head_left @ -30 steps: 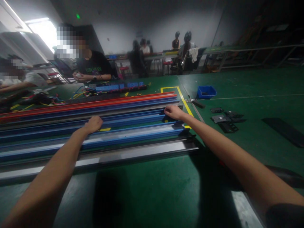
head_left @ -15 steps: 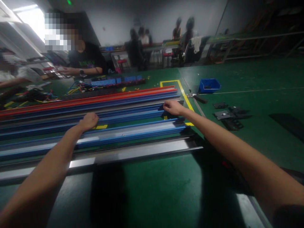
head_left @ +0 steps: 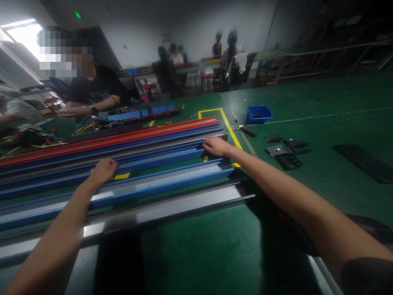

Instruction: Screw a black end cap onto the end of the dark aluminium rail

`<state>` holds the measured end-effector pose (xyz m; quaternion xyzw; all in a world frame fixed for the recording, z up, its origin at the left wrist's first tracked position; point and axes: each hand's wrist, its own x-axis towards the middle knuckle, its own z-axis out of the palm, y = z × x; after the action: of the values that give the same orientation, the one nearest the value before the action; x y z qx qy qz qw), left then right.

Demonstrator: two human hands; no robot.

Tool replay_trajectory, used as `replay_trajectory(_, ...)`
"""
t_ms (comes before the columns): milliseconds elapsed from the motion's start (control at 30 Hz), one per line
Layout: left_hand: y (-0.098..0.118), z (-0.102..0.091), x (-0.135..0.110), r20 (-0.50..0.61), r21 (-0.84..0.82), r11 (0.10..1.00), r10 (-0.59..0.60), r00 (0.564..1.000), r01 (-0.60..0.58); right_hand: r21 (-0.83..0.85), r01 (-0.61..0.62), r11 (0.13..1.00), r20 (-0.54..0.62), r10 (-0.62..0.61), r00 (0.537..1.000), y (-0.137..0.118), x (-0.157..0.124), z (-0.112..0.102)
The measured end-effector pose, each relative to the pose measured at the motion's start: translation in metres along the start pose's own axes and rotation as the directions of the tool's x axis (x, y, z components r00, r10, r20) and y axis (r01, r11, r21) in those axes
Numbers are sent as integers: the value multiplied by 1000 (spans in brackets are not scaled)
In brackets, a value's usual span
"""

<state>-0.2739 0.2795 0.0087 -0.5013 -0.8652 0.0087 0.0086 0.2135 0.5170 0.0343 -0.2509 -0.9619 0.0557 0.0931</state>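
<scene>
My left hand (head_left: 106,169) is closed on a long blue metal profile (head_left: 162,159), gripping it partway along its length. Near the right end of that same profile, my right hand (head_left: 216,146) has its fingers curled round it. The fingertips of both hands are partly hidden. Nearer to me lie a second blue profile (head_left: 184,177) with a shiny inner face and a silver-grey profile (head_left: 196,209). Beyond the held one, a grey profile (head_left: 196,140), a dark blue one and an orange-red one (head_left: 153,128) run side by side.
A green table bears yellow tape marks (head_left: 229,123). To the right are a blue bin (head_left: 259,114), a black-handled tool (head_left: 248,130), several dark flat parts (head_left: 284,150) and a dark slab (head_left: 362,163). Wired blue packs (head_left: 125,114) lie before a seated person (head_left: 98,88).
The whole view has shifted, so the scene sits further left and slightly lower. Both hands keep nearly the same places on the blue profile.
</scene>
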Motion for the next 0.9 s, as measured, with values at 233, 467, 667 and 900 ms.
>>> replay_trajectory(233,3,-1,-2,29,-32,997,-68,997,69,-15,-20,1000,-5,19,1000,-1,0,3)
replay_trajectory(467,0,1,2,27,-45,997,-68,997,69,-39,-46,998,6,46,999,-3,0,4)
replay_trajectory(667,-3,4,4,29,-80,995,-55,998,57,-55,-65,996,15,66,998,-5,1,3)
replay_trajectory(900,-4,5,2,-6,-85,995,-61,998,61,-53,-110,993,33,111,993,-7,-2,-2)
